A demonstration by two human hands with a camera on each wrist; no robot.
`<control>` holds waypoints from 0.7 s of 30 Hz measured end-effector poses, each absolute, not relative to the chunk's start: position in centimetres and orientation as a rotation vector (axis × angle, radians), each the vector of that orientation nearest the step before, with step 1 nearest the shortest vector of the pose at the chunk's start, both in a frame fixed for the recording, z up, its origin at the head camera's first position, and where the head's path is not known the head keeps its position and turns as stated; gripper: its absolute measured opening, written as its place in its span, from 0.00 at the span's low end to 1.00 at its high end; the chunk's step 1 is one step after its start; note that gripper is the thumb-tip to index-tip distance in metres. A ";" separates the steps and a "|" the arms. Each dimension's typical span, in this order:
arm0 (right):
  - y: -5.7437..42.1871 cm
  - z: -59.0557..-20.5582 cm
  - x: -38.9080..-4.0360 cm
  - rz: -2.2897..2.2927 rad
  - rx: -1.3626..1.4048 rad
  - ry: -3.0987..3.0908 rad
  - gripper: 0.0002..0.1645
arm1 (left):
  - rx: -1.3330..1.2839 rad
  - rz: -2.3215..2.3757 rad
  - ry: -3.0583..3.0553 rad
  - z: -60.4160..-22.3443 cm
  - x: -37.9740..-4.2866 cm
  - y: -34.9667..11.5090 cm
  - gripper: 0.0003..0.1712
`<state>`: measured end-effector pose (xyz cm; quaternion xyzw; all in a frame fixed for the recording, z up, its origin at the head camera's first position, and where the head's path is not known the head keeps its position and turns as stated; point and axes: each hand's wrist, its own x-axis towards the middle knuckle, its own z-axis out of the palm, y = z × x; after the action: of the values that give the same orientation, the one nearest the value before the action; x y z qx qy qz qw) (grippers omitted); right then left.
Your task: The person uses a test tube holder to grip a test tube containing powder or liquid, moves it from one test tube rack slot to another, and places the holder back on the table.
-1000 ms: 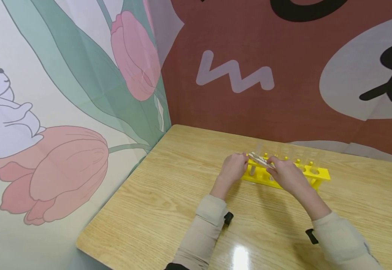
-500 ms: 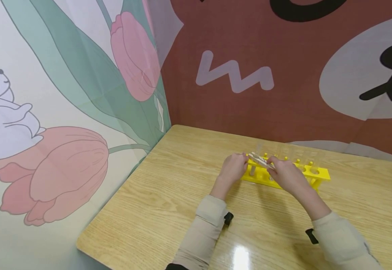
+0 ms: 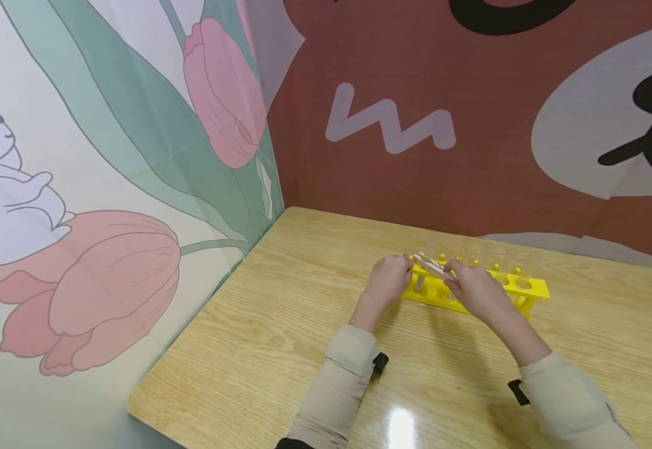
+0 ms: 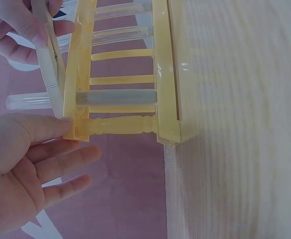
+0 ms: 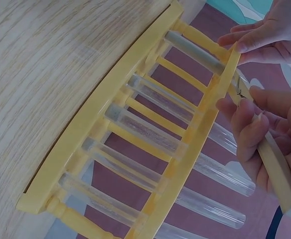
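Observation:
My right hand [image 3: 480,293] grips a wooden test tube holder [image 3: 432,266], a clothespin-like clamp with a metal spring. Its far end reaches the leftmost test tube [image 4: 115,97], right above the upper plate of the yellow test tube rack [image 3: 536,290]. That tube stands upright in the rack and has grey contents along its lower part. At the rack's left end, my left hand [image 4: 31,164] pinches the corner of the upper plate between thumb and fingers, with the other fingers stretched out. In the right wrist view, the holder's handle [image 5: 277,172] sticks out past my palm.
Several more clear test tubes [image 5: 140,132] stand in the rack to the right, with a little pale matter at their bottoms. The rack is on a wood-grain table [image 3: 281,324], close to a printed brown cloth [image 3: 393,181] behind. A patterned cloth [image 3: 107,156] hangs along the left.

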<state>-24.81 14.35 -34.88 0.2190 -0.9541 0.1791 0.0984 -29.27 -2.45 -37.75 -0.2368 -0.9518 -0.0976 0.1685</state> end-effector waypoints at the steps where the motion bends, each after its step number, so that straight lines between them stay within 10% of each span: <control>1: 14.3 -34.9 -24.8 0.528 0.649 -2.821 0.13 | -0.672 -0.277 -2.709 -37.7 -29.3 -2.5 0.08; 21: 14.3 -35.0 -24.7 0.470 0.686 -2.762 0.13 | -0.670 -0.282 -2.705 -37.8 -29.3 -2.5 0.09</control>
<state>-24.72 14.30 -35.03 0.2359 -0.9496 0.1615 0.1284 -29.26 -2.48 -37.79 -0.2358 -0.9518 -0.0992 0.1693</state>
